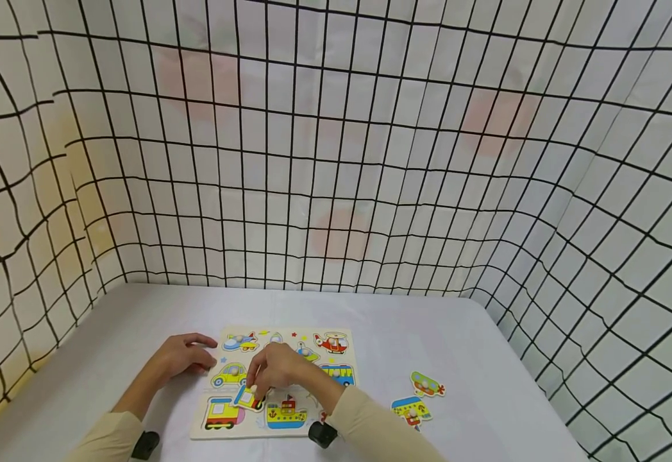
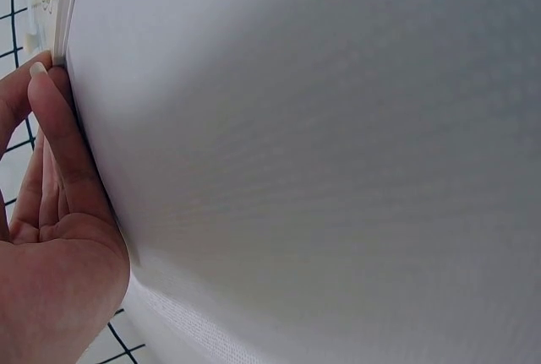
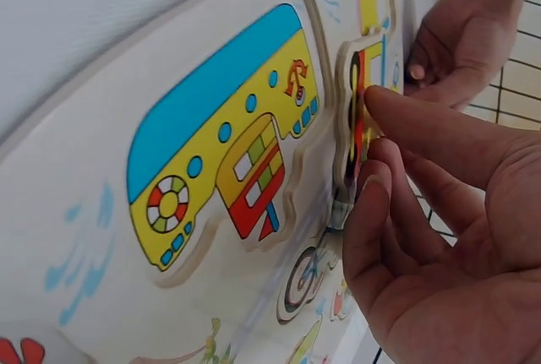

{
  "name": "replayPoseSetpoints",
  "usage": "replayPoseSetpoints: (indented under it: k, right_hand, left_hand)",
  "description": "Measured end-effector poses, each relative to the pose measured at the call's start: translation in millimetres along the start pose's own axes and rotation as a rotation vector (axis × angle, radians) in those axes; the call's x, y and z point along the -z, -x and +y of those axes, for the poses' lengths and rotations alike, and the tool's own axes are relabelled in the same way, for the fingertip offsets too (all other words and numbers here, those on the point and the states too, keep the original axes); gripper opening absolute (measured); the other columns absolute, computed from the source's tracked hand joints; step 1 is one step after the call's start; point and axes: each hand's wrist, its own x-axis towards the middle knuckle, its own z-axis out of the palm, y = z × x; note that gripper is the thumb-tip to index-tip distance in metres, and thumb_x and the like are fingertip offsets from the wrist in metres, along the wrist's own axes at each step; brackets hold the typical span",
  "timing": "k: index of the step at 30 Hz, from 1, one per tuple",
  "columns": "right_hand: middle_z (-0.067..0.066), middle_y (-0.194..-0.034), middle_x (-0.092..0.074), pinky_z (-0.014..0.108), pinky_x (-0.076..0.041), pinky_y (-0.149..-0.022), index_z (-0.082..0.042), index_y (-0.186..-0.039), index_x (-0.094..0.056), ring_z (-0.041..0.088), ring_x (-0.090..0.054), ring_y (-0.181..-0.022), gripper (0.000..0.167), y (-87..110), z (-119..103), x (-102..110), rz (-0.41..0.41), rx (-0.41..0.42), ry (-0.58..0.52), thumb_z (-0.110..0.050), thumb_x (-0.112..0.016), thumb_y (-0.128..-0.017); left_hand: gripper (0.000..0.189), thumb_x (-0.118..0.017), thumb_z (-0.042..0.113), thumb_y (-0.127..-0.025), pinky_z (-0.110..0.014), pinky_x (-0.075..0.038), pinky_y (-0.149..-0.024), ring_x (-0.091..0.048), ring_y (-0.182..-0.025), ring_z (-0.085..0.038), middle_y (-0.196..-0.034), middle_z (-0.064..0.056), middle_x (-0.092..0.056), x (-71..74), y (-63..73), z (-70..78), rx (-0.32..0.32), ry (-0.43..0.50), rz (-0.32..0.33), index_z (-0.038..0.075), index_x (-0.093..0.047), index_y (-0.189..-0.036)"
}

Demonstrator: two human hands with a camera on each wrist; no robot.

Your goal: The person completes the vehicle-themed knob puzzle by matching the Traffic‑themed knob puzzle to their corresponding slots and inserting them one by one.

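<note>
My right hand (image 1: 278, 367) pinches a train puzzle piece (image 1: 248, 398), blue, yellow and red, between thumb and fingers. The piece is tilted over the lower left of a wooden puzzle board (image 1: 197, 431), overlapping the printed train (image 1: 220, 410). In the right wrist view the train piece (image 3: 355, 119) shows nearly edge-on in front of the fingertips, beside the ship recess (image 3: 224, 127). My left hand (image 1: 183, 354) lies at the board's left edge, fingers loosely bent. The left wrist view shows this hand (image 2: 68, 237) with thumb and finger tips right at the board's edge.
Right of the board lie a green and red airship piece (image 1: 426, 384) and a blue and yellow ship piece (image 1: 411, 408). Car (image 1: 230, 375), plane (image 1: 238, 341), helicopter (image 1: 333, 342) and bus (image 1: 338, 373) pictures show on the board. A black grid net (image 1: 336, 192) surrounds the white table (image 1: 457, 333).
</note>
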Motion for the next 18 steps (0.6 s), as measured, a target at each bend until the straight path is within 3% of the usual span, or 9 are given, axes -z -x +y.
replayPoseSetpoints:
  k: [11,18]
  right_hand:
    - [-0.005,-0.072,-0.069,0.022,-0.043,-0.062,-0.014,-0.081,-0.079,0.01,-0.058,-0.067,0.015,-3.4,4.5,3.1,-0.055,0.032,-0.061,0.0,-0.083,-0.078]
    - [-0.005,-0.069,-0.07,0.021,-0.044,-0.062,-0.014,-0.079,-0.079,0.009,-0.059,-0.065,0.014,-4.8,6.2,0.3,-0.043,0.046,-0.049,-0.001,-0.083,-0.078]
  left_hand:
    - [0.047,-0.077,0.016,-0.082,-0.028,-0.049,-0.065,-0.062,-0.067,-0.02,-0.077,-0.005,-0.069,-0.1,3.0,2.1,-0.009,-0.005,0.004,0.002,-0.067,-0.125]
    - [0.048,-0.077,0.017,-0.082,-0.029,-0.047,-0.065,-0.062,-0.067,-0.02,-0.076,-0.005,-0.069,0.5,2.4,0.8,-0.011,-0.015,0.0,0.001,-0.066,-0.126]
